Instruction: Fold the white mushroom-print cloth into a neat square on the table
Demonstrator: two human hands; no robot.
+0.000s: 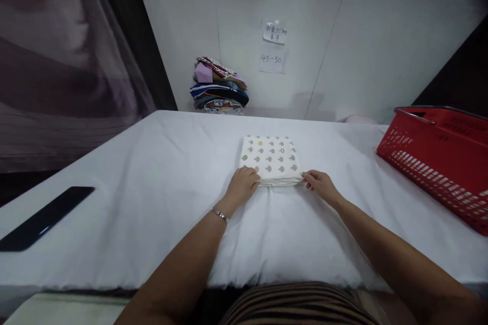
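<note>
A folded white cloth with a grey dotted pattern point(271, 157) lies in the middle of the white-covered table point(152, 203). My left hand point(242, 185) rests on its near left corner, fingers curled over the edge. My right hand point(320, 184) pinches the cloth's near right corner with its fingertips. A thin bracelet sits on my left wrist.
A red plastic basket point(438, 157) stands at the table's right edge. A stack of folded colourful clothes point(219, 86) sits at the far side against the wall. A flat black object point(43, 216) lies at the left edge. Paper notes point(273, 45) hang on the wall.
</note>
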